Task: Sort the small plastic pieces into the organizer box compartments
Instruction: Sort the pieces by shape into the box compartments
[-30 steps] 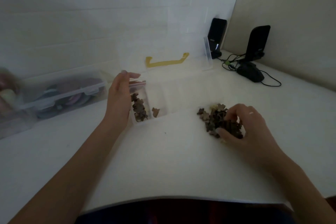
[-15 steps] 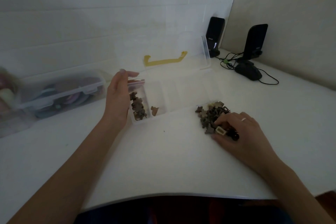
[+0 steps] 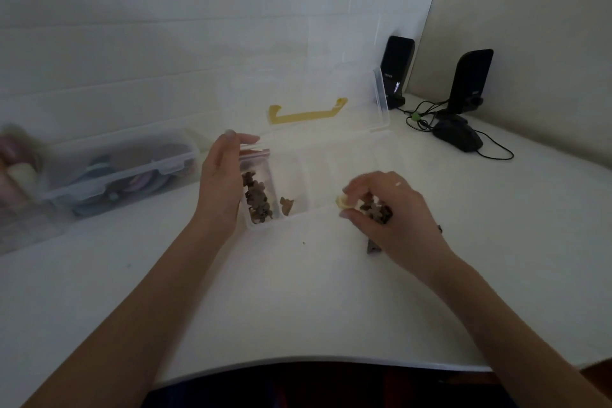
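A clear organizer box (image 3: pixel 331 209) with a yellow handle (image 3: pixel 306 113) lies open on the white table. Its leftmost compartment holds a heap of brown pieces (image 3: pixel 256 200); one brown piece (image 3: pixel 286 205) lies in the compartment to its right. My left hand (image 3: pixel 220 187) rests flat against the box's left end, fingers straight. My right hand (image 3: pixel 385 212) hovers over the box's front right edge, pinching a pale yellow piece (image 3: pixel 341 201) between thumb and fingertips. It covers most of the loose brown pile (image 3: pixel 377 210); one dark piece (image 3: pixel 372 247) lies beside the wrist.
A closed clear storage box (image 3: pixel 126 172) with coloured contents stands at the left. Two black speakers (image 3: pixel 395 71) (image 3: pixel 470 83), a black mouse (image 3: pixel 458 139) and cables occupy the back right corner. The table's front edge (image 3: pixel 314 359) curves close to my body.
My right hand has lifted off the pile and moved left toward the box with the pale piece pinched in its fingers. My left hand has stayed at the box's left end.
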The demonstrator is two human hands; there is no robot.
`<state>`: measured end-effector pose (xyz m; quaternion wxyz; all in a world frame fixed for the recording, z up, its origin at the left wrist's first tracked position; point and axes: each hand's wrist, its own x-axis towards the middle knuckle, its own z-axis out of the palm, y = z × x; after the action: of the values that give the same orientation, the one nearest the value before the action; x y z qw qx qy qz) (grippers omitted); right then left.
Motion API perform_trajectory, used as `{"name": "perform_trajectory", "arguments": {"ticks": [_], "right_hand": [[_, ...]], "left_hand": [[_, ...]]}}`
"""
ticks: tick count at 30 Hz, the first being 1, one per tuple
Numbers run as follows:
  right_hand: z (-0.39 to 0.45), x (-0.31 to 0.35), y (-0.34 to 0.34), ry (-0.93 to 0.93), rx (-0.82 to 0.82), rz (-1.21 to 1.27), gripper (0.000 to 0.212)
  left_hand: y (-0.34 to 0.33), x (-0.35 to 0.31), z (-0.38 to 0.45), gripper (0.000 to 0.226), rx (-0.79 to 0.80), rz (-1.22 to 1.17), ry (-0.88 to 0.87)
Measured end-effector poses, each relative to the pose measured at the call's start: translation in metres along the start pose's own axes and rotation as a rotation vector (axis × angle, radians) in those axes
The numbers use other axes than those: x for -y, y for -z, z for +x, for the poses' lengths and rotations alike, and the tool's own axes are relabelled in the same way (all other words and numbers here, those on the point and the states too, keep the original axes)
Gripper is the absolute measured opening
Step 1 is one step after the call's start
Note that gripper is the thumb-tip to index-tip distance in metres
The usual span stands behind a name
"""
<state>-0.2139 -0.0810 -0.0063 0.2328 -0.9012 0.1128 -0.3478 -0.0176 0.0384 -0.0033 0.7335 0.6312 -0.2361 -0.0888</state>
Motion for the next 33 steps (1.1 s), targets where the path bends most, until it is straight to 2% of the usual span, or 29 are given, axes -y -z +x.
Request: {"name": "perform_trajectory", "arguments": {"ticks": [5, 7, 11, 18, 22, 24, 27, 30, 33], "right_hand": [[0.033, -0.002, -0.029, 0.109, -0.114, -0.088, 0.016], [0.033, -0.009, -0.035, 0.102, -0.11, -0.154, 0.012], [0.025, -0.015, -0.03, 0.1, -0.099, -0.118, 0.01], [0.023, -0.026, 0.0, -0.062, -0.24, -0.178, 0.01], [0.019, -0.033, 0.011, -0.164, -0.358, -0.219, 0.013], [0.017, -0.04, 0.014, -0.293, -0.313, -0.361, 0.013], [0.015, -0.049, 0.012, -0.512, -0.098, -0.453, 0.027], [0.014, -0.053, 0.007, -0.63, 0.051, -0.309, 0.034], [0.016, -0.052, 0.008, -0.69, 0.074, -0.081, 0.028]], "left_hand": [[-0.001, -0.001, 0.0, 0.037, 0.006, 0.009, -0.024], [-0.001, 0.001, 0.0, 0.037, 0.006, 0.023, -0.033], [-0.001, 0.003, 0.003, 0.037, 0.014, 0.032, -0.032], [-0.001, 0.004, 0.003, 0.037, 0.003, 0.069, -0.085], [0.005, 0.003, 0.005, 0.038, -0.104, 0.067, -0.042], [0.006, 0.002, 0.005, 0.039, -0.144, 0.063, -0.035], [0.007, 0.001, 0.005, 0.04, -0.178, 0.058, -0.027], [0.009, 0.002, 0.007, 0.041, -0.194, 0.059, -0.033], [0.009, 0.002, 0.007, 0.041, -0.191, 0.051, -0.024]]}}
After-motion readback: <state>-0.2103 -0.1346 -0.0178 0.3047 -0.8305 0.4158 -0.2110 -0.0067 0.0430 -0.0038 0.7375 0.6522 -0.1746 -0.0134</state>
